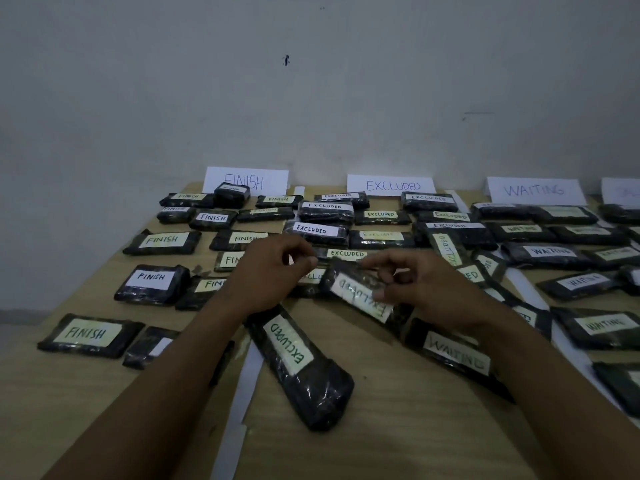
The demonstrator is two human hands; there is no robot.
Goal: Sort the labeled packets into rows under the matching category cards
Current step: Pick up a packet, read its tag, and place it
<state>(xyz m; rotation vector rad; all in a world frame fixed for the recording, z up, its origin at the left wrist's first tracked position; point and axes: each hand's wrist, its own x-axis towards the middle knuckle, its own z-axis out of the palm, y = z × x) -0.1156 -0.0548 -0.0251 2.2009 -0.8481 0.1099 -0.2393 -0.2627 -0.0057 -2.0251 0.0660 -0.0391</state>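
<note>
The tilted black plastic-wrapped EXCLUDED packet (360, 296), pinched by the right hand (415, 282) over the light wooden desk (398, 427) below the white paper EXCLUDED card (391, 185), with the hold of the curled left hand (273, 271) unclear, might be laid askew and neighbouring rows disturbed.

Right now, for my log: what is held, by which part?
Right hand pinches the tilted EXCLUDED packet by its far edge; left hand: unclear.

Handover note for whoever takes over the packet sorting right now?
Right hand pinches a dark plastic-wrapped packet labelled EXCLUDED, askew below the EXCLUDED rows. Left hand curled beside it; contact unclear.
Done: rows laid under the white FINISH card, EXCLUDED card, WAITING card.
Left: place the held packet; the loose EXCLUDED packet and WAITING packet lie askew on the wooden table.
</note>
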